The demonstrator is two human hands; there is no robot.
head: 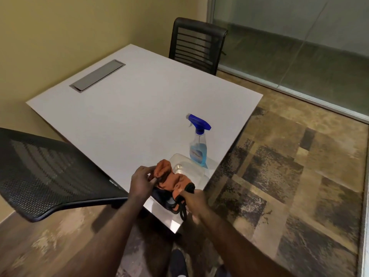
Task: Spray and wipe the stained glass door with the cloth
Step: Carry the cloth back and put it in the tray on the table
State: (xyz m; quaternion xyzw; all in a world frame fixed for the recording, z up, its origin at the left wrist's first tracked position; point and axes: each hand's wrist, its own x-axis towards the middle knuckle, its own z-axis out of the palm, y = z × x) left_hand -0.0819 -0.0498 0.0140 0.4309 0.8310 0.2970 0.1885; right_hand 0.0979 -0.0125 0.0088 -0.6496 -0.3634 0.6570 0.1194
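Table [129, 100] (white) — spray bottle [198, 144] upright near its corner.

Both hands [142, 181] [192, 200] forward, fingers [149, 172] curled closed

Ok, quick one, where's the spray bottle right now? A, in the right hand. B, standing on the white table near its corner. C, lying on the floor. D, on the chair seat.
B: the spray bottle stands upright on the white table beside a clear container, while the left hand and the right hand both grip the orange cloth.
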